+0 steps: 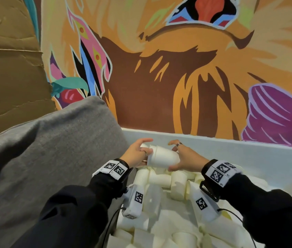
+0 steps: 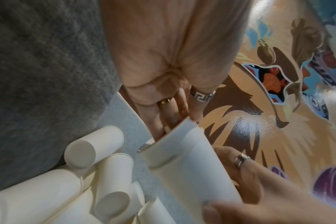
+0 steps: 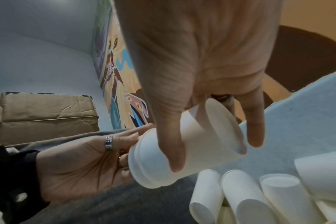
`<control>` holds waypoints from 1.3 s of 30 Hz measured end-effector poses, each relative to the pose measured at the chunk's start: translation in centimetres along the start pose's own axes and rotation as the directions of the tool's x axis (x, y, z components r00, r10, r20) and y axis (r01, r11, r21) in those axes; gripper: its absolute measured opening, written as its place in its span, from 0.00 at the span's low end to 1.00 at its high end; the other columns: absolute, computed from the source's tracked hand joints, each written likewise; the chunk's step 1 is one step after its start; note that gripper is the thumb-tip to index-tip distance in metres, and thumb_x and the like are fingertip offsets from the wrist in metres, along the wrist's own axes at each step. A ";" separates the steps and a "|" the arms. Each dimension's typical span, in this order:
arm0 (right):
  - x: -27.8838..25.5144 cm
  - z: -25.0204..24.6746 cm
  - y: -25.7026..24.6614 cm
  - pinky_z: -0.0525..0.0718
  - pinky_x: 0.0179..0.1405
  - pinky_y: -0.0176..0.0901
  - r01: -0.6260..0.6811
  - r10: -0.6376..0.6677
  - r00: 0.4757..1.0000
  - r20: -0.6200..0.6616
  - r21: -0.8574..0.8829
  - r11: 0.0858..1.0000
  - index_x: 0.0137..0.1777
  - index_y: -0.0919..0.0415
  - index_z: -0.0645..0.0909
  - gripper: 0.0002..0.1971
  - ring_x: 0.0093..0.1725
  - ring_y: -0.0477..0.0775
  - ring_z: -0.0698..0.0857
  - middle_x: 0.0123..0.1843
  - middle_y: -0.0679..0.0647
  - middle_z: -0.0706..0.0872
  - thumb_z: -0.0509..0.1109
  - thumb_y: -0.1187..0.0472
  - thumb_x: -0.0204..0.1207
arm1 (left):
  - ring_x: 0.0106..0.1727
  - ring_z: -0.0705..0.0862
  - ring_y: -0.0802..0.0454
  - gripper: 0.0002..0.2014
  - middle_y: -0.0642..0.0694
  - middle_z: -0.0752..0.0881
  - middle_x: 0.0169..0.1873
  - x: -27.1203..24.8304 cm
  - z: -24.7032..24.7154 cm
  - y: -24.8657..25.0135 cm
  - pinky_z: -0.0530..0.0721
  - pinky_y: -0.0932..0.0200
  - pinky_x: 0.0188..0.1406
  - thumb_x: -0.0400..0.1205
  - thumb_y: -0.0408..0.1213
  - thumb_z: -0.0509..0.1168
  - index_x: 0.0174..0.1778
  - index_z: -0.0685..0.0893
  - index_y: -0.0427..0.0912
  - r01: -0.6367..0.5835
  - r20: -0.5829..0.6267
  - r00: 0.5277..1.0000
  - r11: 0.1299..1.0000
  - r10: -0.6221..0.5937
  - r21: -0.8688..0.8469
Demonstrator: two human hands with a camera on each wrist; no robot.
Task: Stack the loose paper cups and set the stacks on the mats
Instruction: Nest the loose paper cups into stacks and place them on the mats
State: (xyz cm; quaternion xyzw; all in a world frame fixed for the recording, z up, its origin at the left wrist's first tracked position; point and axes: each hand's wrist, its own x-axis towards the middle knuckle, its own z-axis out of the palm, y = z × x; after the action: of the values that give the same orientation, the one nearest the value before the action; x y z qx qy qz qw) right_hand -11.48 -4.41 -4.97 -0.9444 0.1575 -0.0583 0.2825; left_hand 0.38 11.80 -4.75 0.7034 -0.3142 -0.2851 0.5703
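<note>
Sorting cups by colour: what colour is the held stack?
Plain white paper cup stack, clearest in the right wrist view.

A grey cushion (image 1: 52, 149) lies below a cardboard box (image 1: 7, 68) and painted wall mural (image 1: 177, 68).

- Black long sleeves (image 1: 80, 204) on both arms.
- White wrist bands (image 1: 112, 168) printed with black square codes.
- White camera blocks (image 1: 134, 201) under each wrist, coded too, trailing thin black cables (image 1: 231, 211).
- Silver rings (image 2: 241, 161) on fingers of both hands.
</note>
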 end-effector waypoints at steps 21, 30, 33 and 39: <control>4.0 11.4 -3.6 0.75 0.60 0.40 0.042 -0.010 0.923 0.384 -0.074 0.996 0.71 0.59 0.67 0.30 0.62 0.52 0.77 0.71 0.53 0.75 0.74 0.51 0.74 | 0.70 0.72 0.38 0.18 0.32 0.72 0.71 -0.4 -5.7 0.4 0.74 0.56 0.59 0.86 0.28 0.55 0.72 0.72 0.43 -0.013 -0.429 0.899 0.987 0.082 0.160; 4.6 15.0 -3.9 0.82 0.56 0.54 0.120 -0.013 0.934 0.356 -0.280 0.952 0.73 0.61 0.61 0.37 0.59 0.63 0.83 0.59 0.60 0.82 0.77 0.54 0.69 | 0.66 0.70 0.52 0.19 0.40 0.73 0.70 -0.7 -4.9 0.7 0.69 0.62 0.58 0.86 0.26 0.53 0.72 0.73 0.43 -0.072 -0.408 0.904 0.987 0.126 0.146; 4.5 13.7 -3.3 0.81 0.52 0.51 0.118 -0.032 0.942 0.335 -0.238 0.964 0.72 0.63 0.62 0.34 0.56 0.61 0.83 0.52 0.56 0.81 0.74 0.54 0.71 | 0.62 0.70 0.55 0.18 0.42 0.73 0.69 -0.8 -4.7 0.9 0.68 0.63 0.58 0.86 0.26 0.52 0.71 0.73 0.43 -0.097 -0.396 0.906 0.985 0.147 0.144; 3.8 6.0 -1.6 0.77 0.30 0.29 -0.003 -0.008 0.998 0.070 0.152 0.988 0.67 0.58 0.62 0.26 0.45 0.52 0.81 0.56 0.55 0.75 0.71 0.57 0.76 | 0.62 0.71 0.53 0.18 0.42 0.72 0.71 -0.9 -4.3 1.7 0.68 0.64 0.54 0.86 0.26 0.51 0.70 0.74 0.43 -0.134 -0.403 0.898 0.982 0.177 0.132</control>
State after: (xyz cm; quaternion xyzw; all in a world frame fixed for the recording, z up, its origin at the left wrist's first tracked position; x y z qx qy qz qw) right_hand -6.29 -1.29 -9.03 -0.9218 0.1415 -0.0370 0.3590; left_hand 2.85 14.92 -2.29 0.7481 -0.2559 -0.0673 0.6086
